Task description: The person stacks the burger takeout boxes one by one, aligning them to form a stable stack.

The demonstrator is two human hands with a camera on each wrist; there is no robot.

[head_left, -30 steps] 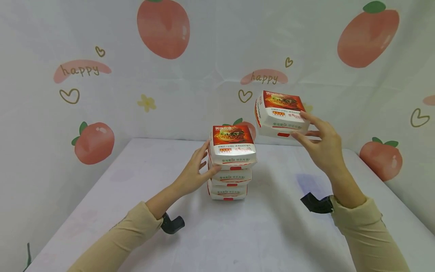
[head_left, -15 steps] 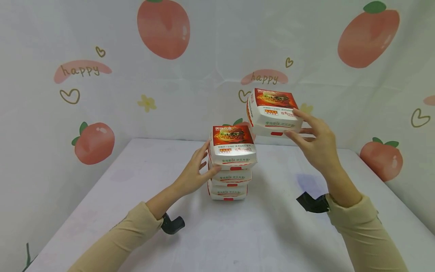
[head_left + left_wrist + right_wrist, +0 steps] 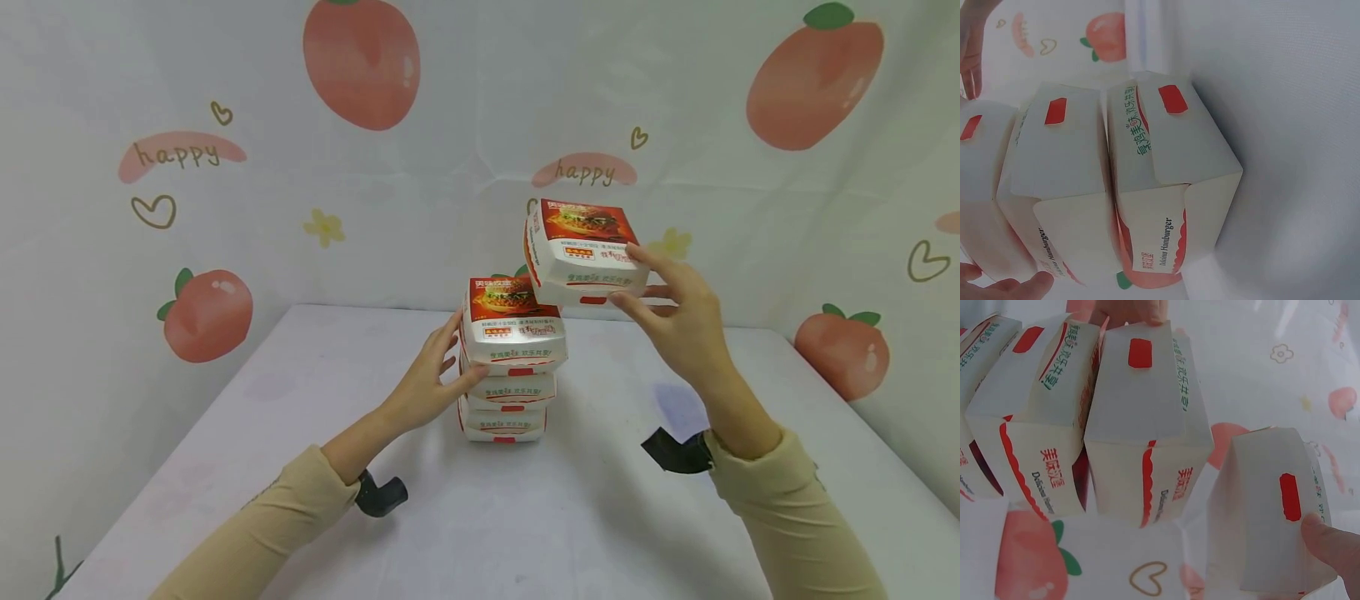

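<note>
In the head view a stack of white hamburger boxes (image 3: 504, 423) with red burger-picture lids stands on the table. My left hand (image 3: 427, 379) holds the top box (image 3: 517, 333) at its left side, thumb on the front and fingers along the side; its fingertips (image 3: 1032, 287) appear in the left wrist view. My right hand (image 3: 678, 312) grips another hamburger box (image 3: 585, 254) by its right end, thumb at the front and fingertips on the lid. This box is in the air, above and right of the stack, slightly tilted. In the right wrist view the thumb (image 3: 1335, 550) presses it.
The white tabletop (image 3: 360, 533) stretches around the stack. Behind it hangs a white cloth (image 3: 450, 167) printed with fruit, hearts and "happy" lettering. Black straps (image 3: 381, 496) are on both wrists.
My right hand has carried its box leftward, closer to the stack, so it now overlaps the top box's far right corner in view. The left hand and the stack stay put.
</note>
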